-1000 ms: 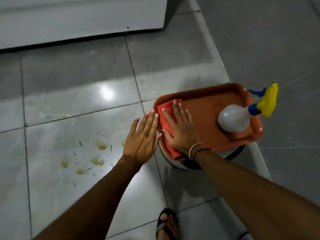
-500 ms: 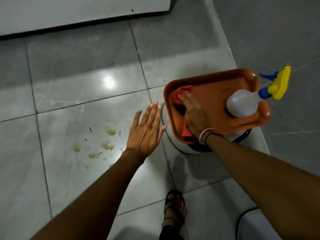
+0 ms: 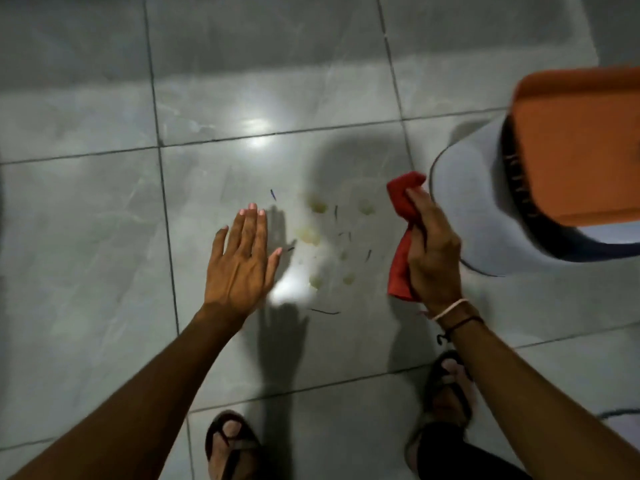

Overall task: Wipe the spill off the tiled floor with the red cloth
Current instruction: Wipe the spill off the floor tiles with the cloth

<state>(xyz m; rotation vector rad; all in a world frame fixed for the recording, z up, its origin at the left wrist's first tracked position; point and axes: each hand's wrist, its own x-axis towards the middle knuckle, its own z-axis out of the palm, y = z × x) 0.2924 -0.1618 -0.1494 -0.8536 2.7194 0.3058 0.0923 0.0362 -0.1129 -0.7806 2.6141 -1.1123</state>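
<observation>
Cloth (image 3: pixel 401 237): red, soft and light — it hung bunched from the right hand (image 3: pixel 433 251), above the floor (image 3: pixel 104 237) just right of the spill (image 3: pixel 325 237).
Grip: fingers closed round its middle; likely best spread flat.
Left hand (image 3: pixel 242 265): open, empty.

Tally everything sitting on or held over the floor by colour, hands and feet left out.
Red: 1, the red cloth held in the right hand
Orange: 1, the tray
White: 1, the bucket under the tray
Yellowish: 1, the spill, a scatter of blobs
Total: 4
</observation>
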